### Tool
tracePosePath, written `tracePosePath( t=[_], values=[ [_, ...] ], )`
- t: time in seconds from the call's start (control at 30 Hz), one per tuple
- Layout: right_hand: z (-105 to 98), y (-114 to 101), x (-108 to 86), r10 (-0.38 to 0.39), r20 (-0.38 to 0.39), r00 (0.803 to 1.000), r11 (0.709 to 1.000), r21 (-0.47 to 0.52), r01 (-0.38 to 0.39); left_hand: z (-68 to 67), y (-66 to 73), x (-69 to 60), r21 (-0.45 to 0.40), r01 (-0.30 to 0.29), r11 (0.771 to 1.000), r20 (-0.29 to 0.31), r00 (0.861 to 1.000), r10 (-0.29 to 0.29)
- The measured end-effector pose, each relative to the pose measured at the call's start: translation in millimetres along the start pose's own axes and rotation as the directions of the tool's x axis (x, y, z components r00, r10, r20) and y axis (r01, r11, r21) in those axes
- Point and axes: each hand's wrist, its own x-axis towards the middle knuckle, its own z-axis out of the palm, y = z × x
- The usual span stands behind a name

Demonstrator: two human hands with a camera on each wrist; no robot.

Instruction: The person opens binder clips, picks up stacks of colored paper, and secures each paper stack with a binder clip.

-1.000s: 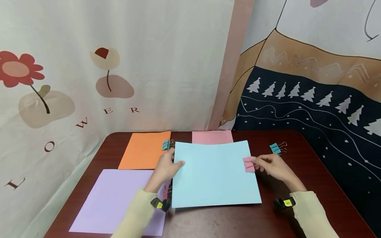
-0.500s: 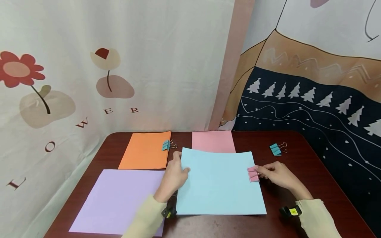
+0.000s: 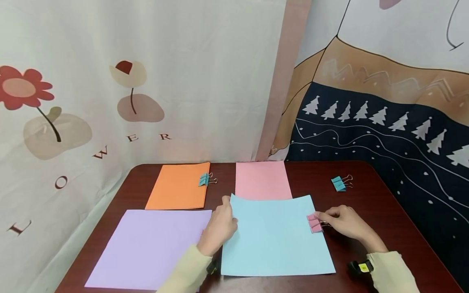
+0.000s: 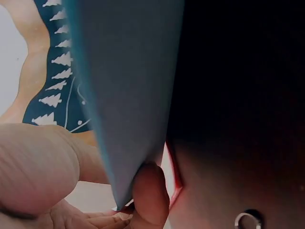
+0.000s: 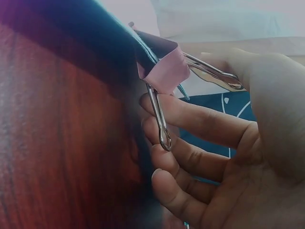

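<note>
Light blue paper [image 3: 275, 240], seemingly more than one sheet, is held slightly raised over the table, with a shadow beneath its lower edge. My left hand [image 3: 220, 226] pinches its upper left side; the left wrist view has the paper [image 4: 126, 86] between thumb and fingers. A pink binder clip [image 3: 314, 223] sits on the paper's right edge, where my right hand [image 3: 346, 221] holds it by its wire handles. In the right wrist view the pink clip [image 5: 167, 71] grips the paper's edge, its handles spread apart, thumb at one and fingertips around the other.
Purple paper [image 3: 146, 248] lies at the left front of the brown table [image 3: 388, 228]. Behind it is orange paper [image 3: 177, 187] with a teal binder clip [image 3: 203, 179]. Pink paper [image 3: 261, 181] lies at the back, and a loose teal clip [image 3: 338, 184] at the back right.
Both hands have brought the blue paper and its pink clip toward me and a little to the right, uncovering more of the pink paper behind.
</note>
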Motion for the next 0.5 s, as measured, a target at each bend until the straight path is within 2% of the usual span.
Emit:
tracePosePath(
  t=[0.2, 0.37, 0.5],
  values=[
    [2, 0, -3.5, -0.024, -0.010, 1.000, 1.000, -0.016, 0.024, 5.6, -3.2, -3.2, 0.108, -0.018, 0.994, -0.010, 1.000, 0.019],
    [3, 0, -8.3, -0.045, -0.036, 0.998, 0.998, -0.047, 0.043, 6.8, -2.9, -5.2, 0.157, -0.012, 0.988, -0.001, 1.000, 0.013],
    [5, -1, -10.6, -0.017, -0.028, 0.999, 0.998, -0.060, 0.015, 7.5, -2.5, -7.9, 0.209, -0.020, 0.978, -0.007, 1.000, 0.021]
  ],
)
